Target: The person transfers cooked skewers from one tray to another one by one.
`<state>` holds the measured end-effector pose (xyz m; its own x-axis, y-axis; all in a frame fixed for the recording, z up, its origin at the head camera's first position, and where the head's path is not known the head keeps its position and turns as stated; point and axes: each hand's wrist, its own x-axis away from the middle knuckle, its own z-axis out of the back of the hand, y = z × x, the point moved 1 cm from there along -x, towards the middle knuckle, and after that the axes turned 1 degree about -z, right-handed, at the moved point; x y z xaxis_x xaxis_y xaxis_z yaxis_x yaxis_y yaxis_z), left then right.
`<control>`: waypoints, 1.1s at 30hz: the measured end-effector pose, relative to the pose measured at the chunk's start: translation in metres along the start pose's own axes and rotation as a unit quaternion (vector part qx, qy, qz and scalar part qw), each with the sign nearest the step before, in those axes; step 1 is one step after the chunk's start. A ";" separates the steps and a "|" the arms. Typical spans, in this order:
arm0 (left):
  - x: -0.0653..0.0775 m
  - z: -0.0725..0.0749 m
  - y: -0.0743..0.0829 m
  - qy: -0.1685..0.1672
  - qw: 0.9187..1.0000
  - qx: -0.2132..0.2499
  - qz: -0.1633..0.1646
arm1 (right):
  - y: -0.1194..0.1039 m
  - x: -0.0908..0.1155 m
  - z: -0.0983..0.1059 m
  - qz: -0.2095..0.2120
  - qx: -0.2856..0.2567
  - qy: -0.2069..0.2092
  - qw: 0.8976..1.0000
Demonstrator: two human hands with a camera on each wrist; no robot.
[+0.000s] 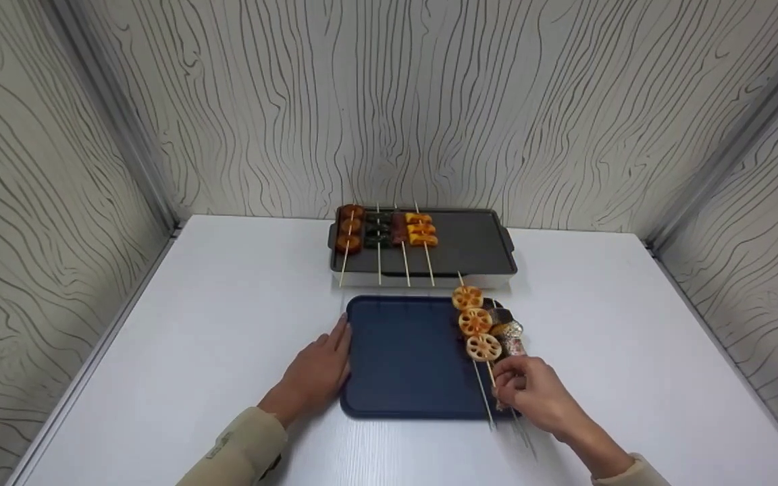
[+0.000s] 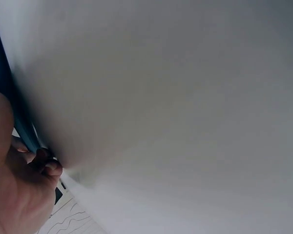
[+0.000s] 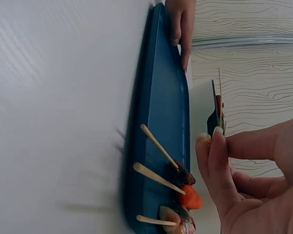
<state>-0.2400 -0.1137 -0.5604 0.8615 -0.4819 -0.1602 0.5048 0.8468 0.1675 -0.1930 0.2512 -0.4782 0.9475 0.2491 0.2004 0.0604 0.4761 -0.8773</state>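
My right hand [image 1: 531, 391] pinches the stick of a lotus root skewer [image 1: 475, 322] between thumb and fingertips. Three round slices sit on that skewer, over the right side of a blue tray [image 1: 402, 364]. Beneath and beside it lie other skewers, one with dark and silvery speckled pieces [image 1: 510, 329]. In the right wrist view, an orange piece [image 3: 190, 197] shows on one of them. The right fingertips [image 3: 217, 131] meet there, the stick mostly hidden. My left hand [image 1: 318, 368] rests against the tray's left edge, fingers lying straight along it.
Behind the tray stands a dark griddle plate [image 1: 470, 239] on a pale base. Across its left half lie several skewers, including round brown slices [image 1: 350, 226], dark green pieces [image 1: 379, 229] and yellow pieces [image 1: 421, 229]. Patterned panels [image 1: 389, 101] enclose the white table [image 1: 240, 290].
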 end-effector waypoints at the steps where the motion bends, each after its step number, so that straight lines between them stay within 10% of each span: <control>1: 0.000 -0.001 -0.001 0.000 1.000 0.000 0.000 | 0.000 -0.002 -0.003 0.002 -0.001 0.001 1.000; 33: 0.002 0.010 0.005 -0.037 0.999 0.016 0.015 | 0.008 -0.005 -0.043 -0.018 -0.014 0.023 0.999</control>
<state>-0.2352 -0.1130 -0.5501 0.8778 -0.4719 -0.0826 0.4784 0.8546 0.2020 -0.1834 0.2175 -0.5046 0.9579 0.1930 0.2126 0.1030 0.4603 -0.8818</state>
